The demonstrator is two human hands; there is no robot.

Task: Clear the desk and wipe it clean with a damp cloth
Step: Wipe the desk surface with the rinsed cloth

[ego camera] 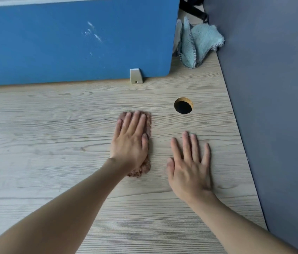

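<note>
Left hand (130, 142), palm down, presses flat on a brown cloth (141, 170); we see its fingers straight and held close together, the thumb lying along the cloth's right edge, nothing pinched or curled. We find the cloth, fuzzy and folded to a narrow strip, lying on the desk (53, 143) right of centre, its far end showing past the fingertips and its near end showing beside the wrist. Right hand (190, 165) lies just to the right of the cloth, apart from it, palm down over bare wood with its fingers straight and fanned apart; it holds nothing, and we cannot tell how firmly it bears on the surface. Both forearms are bare and enter from the lower edge.

We note a round cable hole (183, 105) in the pale wood-grain desk, beyond the right hand and to the right of the cloth's far end. A blue partition (71, 43) stands along the far edge, fixed by a small metal bracket (136, 76) at its base. Past the partition's right end, in the far corner, a light blue cloth (197, 43) sits crumpled against a grey wall (272, 88) that runs along the desk's right side. A black strap (194, 8) shows behind it.
</note>
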